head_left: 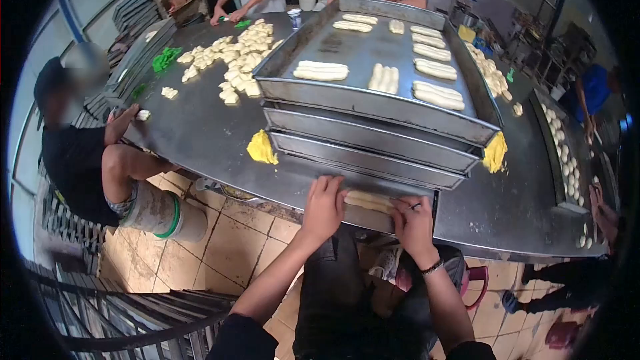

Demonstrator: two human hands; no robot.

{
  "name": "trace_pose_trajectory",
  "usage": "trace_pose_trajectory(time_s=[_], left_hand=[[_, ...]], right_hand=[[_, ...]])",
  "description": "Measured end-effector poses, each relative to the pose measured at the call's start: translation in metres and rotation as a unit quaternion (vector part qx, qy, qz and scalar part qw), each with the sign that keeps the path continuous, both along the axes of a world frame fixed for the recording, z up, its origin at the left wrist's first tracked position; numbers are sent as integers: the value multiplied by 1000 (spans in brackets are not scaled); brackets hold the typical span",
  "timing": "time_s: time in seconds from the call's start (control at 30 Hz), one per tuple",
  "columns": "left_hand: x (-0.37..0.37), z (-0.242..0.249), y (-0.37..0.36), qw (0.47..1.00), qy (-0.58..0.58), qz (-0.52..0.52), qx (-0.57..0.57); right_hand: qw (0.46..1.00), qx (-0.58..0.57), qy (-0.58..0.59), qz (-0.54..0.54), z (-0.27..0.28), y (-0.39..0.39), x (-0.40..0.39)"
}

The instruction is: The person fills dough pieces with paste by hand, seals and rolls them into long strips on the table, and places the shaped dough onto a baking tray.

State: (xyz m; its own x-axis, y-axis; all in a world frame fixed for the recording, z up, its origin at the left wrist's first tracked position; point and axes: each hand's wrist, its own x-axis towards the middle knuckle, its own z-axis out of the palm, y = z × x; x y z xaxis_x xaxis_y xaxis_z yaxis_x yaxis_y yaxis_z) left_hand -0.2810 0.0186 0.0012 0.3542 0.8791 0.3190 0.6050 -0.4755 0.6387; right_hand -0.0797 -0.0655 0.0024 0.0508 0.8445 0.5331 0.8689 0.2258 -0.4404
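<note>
Pale dough strips (368, 201), lying side by side, rest at the table edge right in front of me, low beside the stack of trays. My left hand (325, 205) closes around their left end, fingers pressed together. At the right end, my right hand (415, 223) grips the dough with bent fingers; a ring and a dark bracelet show on it. Just beyond my hands stands a stack of metal trays (373, 135). Inside the top tray (333, 43) lie several groups of joined dough strips (438, 95), some lengthwise and some crosswise.
Yellow lumps (262, 148) sit at the stack's front corners. Cut dough pieces (240, 53) are heaped on the metal table (200, 117). A long tray of dough (565, 160) lies at the right. Co-workers sit around; one on the left (80, 140) is on a bucket.
</note>
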Motion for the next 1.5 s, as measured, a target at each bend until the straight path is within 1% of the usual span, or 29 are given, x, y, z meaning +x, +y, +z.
trace_pose_trajectory(time_s=[0.03,0.1,0.17,0.23,0.27,0.33,0.37,0.4,0.47,0.5,0.57,0.6,0.63,0.67,0.7,0.77,0.83,0.9,0.97,1.03,1.07,1.13,1.2,1.23,1.3,1.33,1.4,1.43,1.5], left_hand=[[3,3,-8,1000,2,-6,-2],[7,5,-25,991,28,-80,99],[15,7,-40,988,55,-112,95],[23,4,-48,981,83,-145,96],[26,-1,-48,978,107,-155,89],[31,-3,-52,974,133,-168,78],[33,-2,-52,961,174,-194,87],[36,-1,-54,947,215,-220,95],[41,-5,-56,952,201,-215,84],[44,-7,-56,958,184,-209,73],[50,-11,-56,959,181,-202,77],[52,-10,-58,961,177,-199,76],[54,-8,-61,962,180,-192,77],[56,-5,-64,967,179,-163,84],[57,-2,-64,971,178,-131,93],[56,-4,-63,970,178,-134,103],[53,-4,-61,958,194,-190,98],[39,4,-54,964,169,-170,119],[11,11,-38,973,126,-99,168],[-23,26,-3,972,36,29,229],[-43,29,18,963,-1,98,250],[-90,13,70,944,-80,252,197],[-145,-23,126,923,-159,331,118],[-171,-41,149,923,-135,352,83],[-188,-44,171,911,-128,379,105],[-187,-39,179,907,-135,386,106],[-180,-30,195,874,-191,429,125],[-178,-25,204,870,-187,433,144],[-182,-31,229,870,-213,421,144]], right_hand=[[1000,-2,2,-6,-1,-3,2],[999,-6,-25,-36,2,-6,4],[999,-14,-11,-30,7,-10,6],[997,-7,-72,-2,12,-13,8],[998,-4,-70,-6,19,-14,12],[997,-6,-15,-70,31,-21,21],[997,-3,-14,-71,30,-23,30],[994,0,-24,-103,27,-26,42],[985,-9,-36,-168,20,-31,62],[985,-5,-35,-167,11,-33,73],[984,11,19,-179,-5,-37,91],[984,14,22,-175,-6,-39,93],[978,2,73,-197,-6,-39,93],[969,-9,124,-213,-5,-38,93],[971,-5,127,-201,-6,-36,94],[971,6,117,-207,-7,-37,92],[968,16,139,-209,-8,-34,91],[955,-3,161,-250,-15,-33,99],[958,7,153,-243,-16,-33,100],[955,10,176,-240,-16,-32,100],[958,4,151,-245,-10,-32,99],[955,-3,138,-262,-4,-30,97],[954,1,110,-279,-7,-27,98],[957,5,105,-271,-10,-26,98],[957,16,84,-278,-15,-25,99],[959,20,78,-270,-14,-25,98],[955,-5,85,-284,-16,-26,96],[961,19,51,-270,-21,-25,99],[957,2,104,-271,-20,-23,95]])
